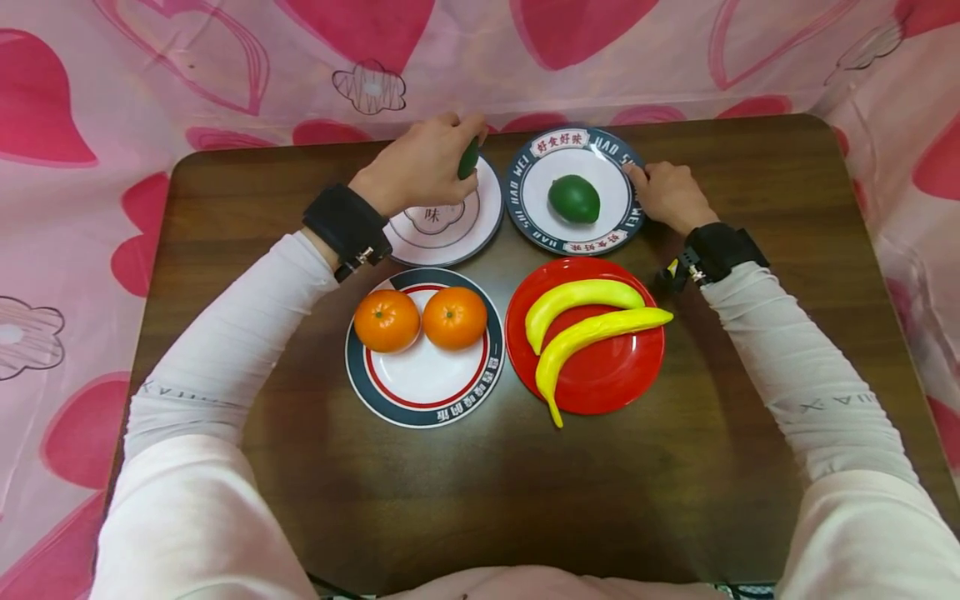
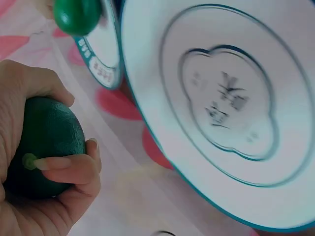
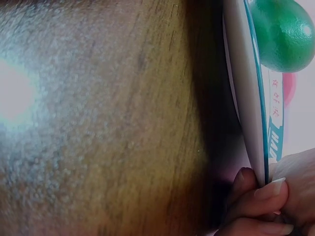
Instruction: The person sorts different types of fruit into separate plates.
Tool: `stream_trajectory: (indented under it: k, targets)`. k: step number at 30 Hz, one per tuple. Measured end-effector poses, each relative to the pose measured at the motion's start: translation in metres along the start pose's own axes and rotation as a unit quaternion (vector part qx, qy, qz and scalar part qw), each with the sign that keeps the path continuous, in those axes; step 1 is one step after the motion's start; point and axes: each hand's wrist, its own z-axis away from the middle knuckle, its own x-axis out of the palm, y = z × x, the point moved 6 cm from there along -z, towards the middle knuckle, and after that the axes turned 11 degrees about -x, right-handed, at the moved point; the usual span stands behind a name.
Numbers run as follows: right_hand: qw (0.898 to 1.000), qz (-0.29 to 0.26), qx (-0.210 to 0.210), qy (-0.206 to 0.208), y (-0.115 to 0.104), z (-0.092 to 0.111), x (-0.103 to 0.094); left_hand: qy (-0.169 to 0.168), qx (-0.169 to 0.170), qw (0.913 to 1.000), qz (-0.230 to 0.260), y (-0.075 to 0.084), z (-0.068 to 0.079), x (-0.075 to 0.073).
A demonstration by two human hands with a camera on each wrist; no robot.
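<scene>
My left hand (image 1: pixel 423 162) grips a green lime (image 2: pixel 54 142) above the white plate (image 1: pixel 483 221) at the back left. In the left wrist view, fingers and thumb wrap round the fruit, and its pale stem spot shows beside a fingertip. My right hand (image 1: pixel 671 200) pinches the right rim of the plate with the dark blue lettered border (image 1: pixel 519 208). The right wrist view shows the thumb on top of that rim and curled fingers below it. A second lime (image 1: pixel 574 200) rests on this lettered plate.
Nearer me, a blue-rimmed plate (image 1: pixel 427 387) bears two oranges (image 1: pixel 386 321). Beside it a red plate (image 1: pixel 622 375) holds two bananas (image 1: pixel 592 337), one tip hanging past the rim. All stand on a brown wooden table (image 1: pixel 450 508), with a pink heart-patterned curtain (image 1: pixel 465 50) behind.
</scene>
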Motion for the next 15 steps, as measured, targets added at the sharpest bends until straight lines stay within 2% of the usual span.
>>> stream_trajectory:
  k: [8,11,15]
  targets:
    - [1.000,-0.006,0.005,0.000,-0.002,0.001,0.001,0.008,0.048,0.9983,-0.031,0.033,-0.015,0.001]
    - [1.000,-0.008,0.005,0.001,-0.003,0.000,0.001,-0.004,0.053,0.9976,-0.044,0.043,-0.023,0.007]
    - [1.000,-0.009,0.004,0.001,-0.003,0.000,0.001,-0.032,0.053,0.9960,-0.065,0.052,-0.036,0.022]
